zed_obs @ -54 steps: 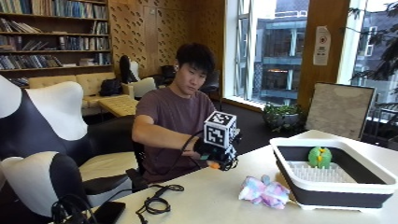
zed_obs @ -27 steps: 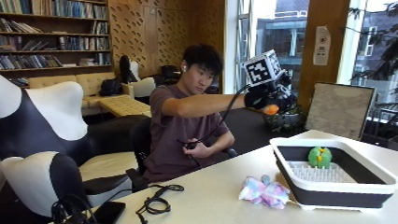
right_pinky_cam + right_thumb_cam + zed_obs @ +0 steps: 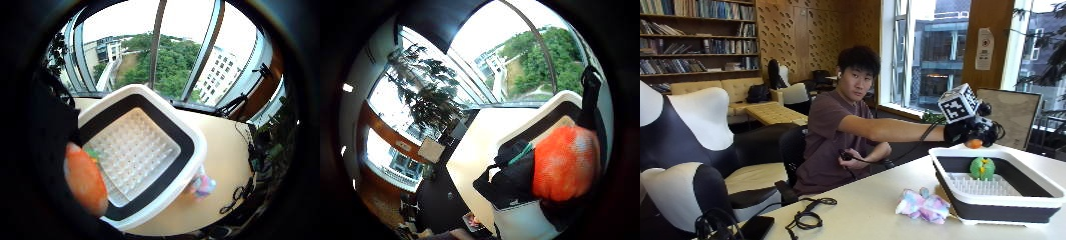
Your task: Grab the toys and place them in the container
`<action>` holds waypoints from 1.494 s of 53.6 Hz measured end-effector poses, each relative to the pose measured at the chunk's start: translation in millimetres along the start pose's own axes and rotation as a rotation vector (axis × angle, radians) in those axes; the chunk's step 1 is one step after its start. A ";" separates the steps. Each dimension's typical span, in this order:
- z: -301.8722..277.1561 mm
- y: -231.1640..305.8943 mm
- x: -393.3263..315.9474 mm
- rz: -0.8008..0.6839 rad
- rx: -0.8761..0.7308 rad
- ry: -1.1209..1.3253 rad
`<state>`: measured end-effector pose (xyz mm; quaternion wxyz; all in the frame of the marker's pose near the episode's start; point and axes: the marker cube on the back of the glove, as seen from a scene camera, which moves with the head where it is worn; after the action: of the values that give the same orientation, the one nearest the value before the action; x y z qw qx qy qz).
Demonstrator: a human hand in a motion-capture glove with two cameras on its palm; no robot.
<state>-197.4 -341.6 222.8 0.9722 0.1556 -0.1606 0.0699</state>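
My gloved right hand (image 3: 971,132) reaches out over the near rim of the white and black container (image 3: 943,159) and grips a small orange toy (image 3: 974,143). The same orange toy (image 3: 565,161) fills much of the thumb side palm view, and the orange toy (image 3: 86,181) shows beside the container's ribbed floor (image 3: 134,152) in the little finger side view. A green toy (image 3: 983,168) stands inside the container. A pastel plush toy (image 3: 923,205) lies on the table just in front of the container; this plush toy (image 3: 202,185) also shows from above.
A black cable (image 3: 806,217) lies coiled on the light table (image 3: 866,215) near the person, whose bare hand (image 3: 852,154) holds a small black object. A black and white chair (image 3: 686,165) stands at the left. Windows run behind the container.
The hand has come down from high in the air to just above the container's rim, still holding the orange toy. Earlier it was low near the table edge.
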 end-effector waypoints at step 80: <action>40.3 170.2 257.2 0.480 -0.557 0.321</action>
<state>0.7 -172.3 392.7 0.9459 -0.1687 -0.0512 0.2724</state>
